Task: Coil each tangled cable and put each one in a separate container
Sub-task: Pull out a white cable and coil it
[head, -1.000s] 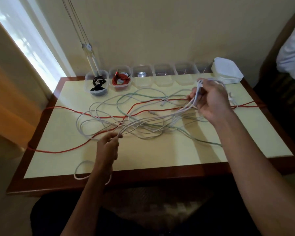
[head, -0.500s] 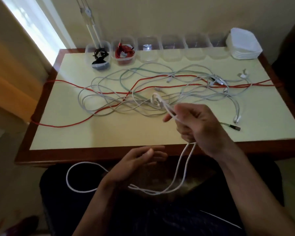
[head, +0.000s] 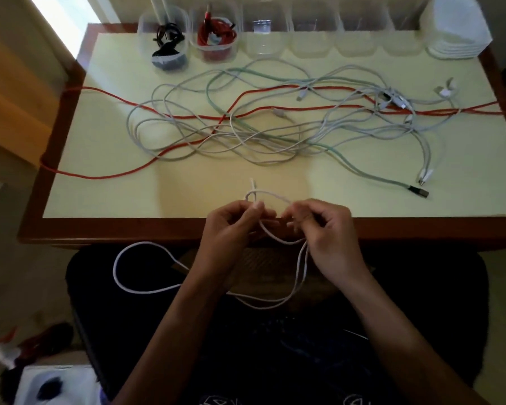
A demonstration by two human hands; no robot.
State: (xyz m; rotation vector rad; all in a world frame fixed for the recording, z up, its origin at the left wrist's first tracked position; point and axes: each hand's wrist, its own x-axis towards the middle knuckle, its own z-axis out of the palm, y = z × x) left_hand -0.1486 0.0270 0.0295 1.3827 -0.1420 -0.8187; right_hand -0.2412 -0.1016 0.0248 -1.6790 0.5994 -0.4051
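2 hands (head: pixel 278 229) pinch white cable (head: pixel 146 289).

We see a wooden-rimmed table (head: pixel 70 118), bright window (head: pixel 62 13) far left, white bag (head: pixel 56 384) on floor, lower left.

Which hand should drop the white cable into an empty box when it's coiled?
Probably right. Both the left hand and right hand hold the thin white cable, but the empty clear plastic containers sit right of centre.
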